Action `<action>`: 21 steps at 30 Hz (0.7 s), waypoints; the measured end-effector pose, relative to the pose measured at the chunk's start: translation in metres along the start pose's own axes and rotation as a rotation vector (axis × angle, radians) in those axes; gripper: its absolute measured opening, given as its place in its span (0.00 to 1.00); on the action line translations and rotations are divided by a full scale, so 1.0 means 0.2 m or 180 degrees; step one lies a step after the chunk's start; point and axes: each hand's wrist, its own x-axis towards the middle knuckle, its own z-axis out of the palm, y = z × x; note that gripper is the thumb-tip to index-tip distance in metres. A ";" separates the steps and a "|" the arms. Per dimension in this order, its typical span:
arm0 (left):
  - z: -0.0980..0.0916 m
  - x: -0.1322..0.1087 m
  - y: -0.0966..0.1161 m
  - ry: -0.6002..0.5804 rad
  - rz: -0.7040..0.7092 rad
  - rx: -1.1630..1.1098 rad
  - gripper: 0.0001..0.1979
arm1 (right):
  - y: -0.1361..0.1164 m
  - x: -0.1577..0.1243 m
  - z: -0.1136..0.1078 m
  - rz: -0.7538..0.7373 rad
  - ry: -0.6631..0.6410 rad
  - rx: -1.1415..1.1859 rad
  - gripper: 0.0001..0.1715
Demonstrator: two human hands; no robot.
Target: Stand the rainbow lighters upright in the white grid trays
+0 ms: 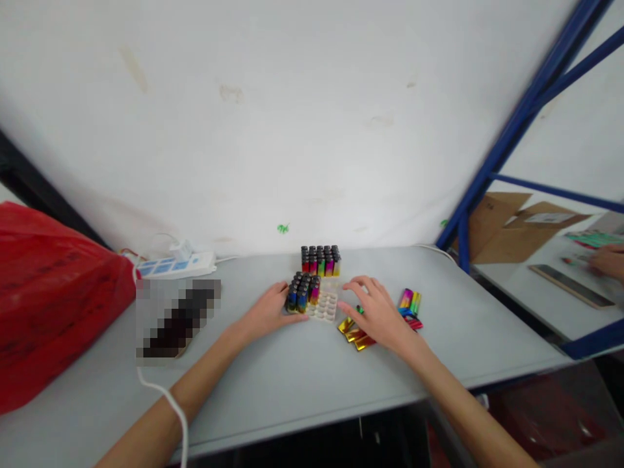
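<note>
A pale moulded tray [322, 307] with round sockets lies on the table, its left part filled with upright black-topped lighters [302, 291]. My left hand [270, 309] holds the tray's left end, thumb along the front and fingers behind. To the right, my right hand [375, 312] is open, thumb and fingers curved and apart, with nothing seen between them. Partly under that hand lie loose shiny lighters [359, 340] in gold, red and blue. Two more, pink and yellow-green, lie just beyond it. Behind the tray stands a full block of colourful lighters [320, 261].
A white power strip [178, 265] and a pixelated dark object [180, 318] lie at the left, near a red bag [58, 305]. A white cable [166, 393] crosses my left forearm. Right, behind a blue frame [507, 156], are cardboard [502, 227] and another person's hand [609, 260].
</note>
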 end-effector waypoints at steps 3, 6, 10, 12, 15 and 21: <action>0.01 0.01 -0.02 0.0023 -0.0026 0.0014 0.32 | 0.08 -0.22 -0.04 0.0272 -0.0070 -0.0328 0.38; 0.02 0.01 -0.03 0.0069 0.0016 -0.0015 0.31 | 0.17 -0.37 -0.02 0.0647 -0.0328 -0.0650 0.43; 0.02 0.01 -0.04 0.0084 0.0089 0.0019 0.31 | 0.27 -0.37 0.05 0.0785 -0.0437 -0.0775 0.36; 0.02 0.01 -0.03 0.0099 0.0103 0.0036 0.32 | 0.30 -0.31 0.06 0.0836 -0.0493 -0.0780 0.37; 0.01 0.01 -0.03 0.0126 0.0109 0.0008 0.31 | 0.31 -0.20 0.06 0.0898 -0.0742 -0.0669 0.42; 0.01 0.01 -0.01 0.0078 0.0014 -0.0011 0.32 | 0.31 -0.12 0.04 0.1008 -0.1186 -0.0464 0.50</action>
